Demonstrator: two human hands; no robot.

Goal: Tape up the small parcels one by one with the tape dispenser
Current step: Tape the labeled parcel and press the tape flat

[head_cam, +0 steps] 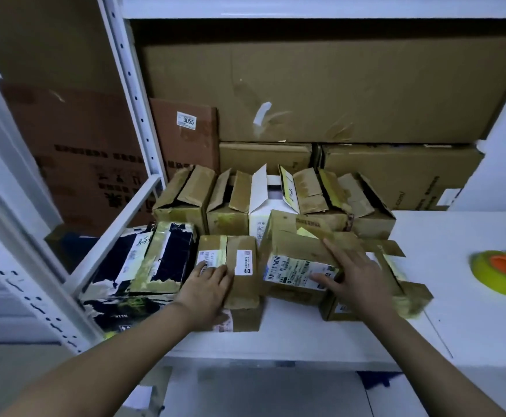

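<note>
Fingers (332, 251) of the right hand (357, 275) lie flat on a labelled parcel (293, 266); the left hand (206, 284) rests flat on another. The tape dispenser (501, 273) sits off right on the tabletop (456, 326), nearer the right hand.

Two bare forearms are seen, with no sleeve worn on either. The left hand (206, 288) and right hand (355, 276) are ungloved; no rings or watch are visible.

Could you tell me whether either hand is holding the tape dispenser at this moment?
No, the tape dispenser lies alone on the white shelf to the right, while the left hand and right hand rest on parcels.
</note>
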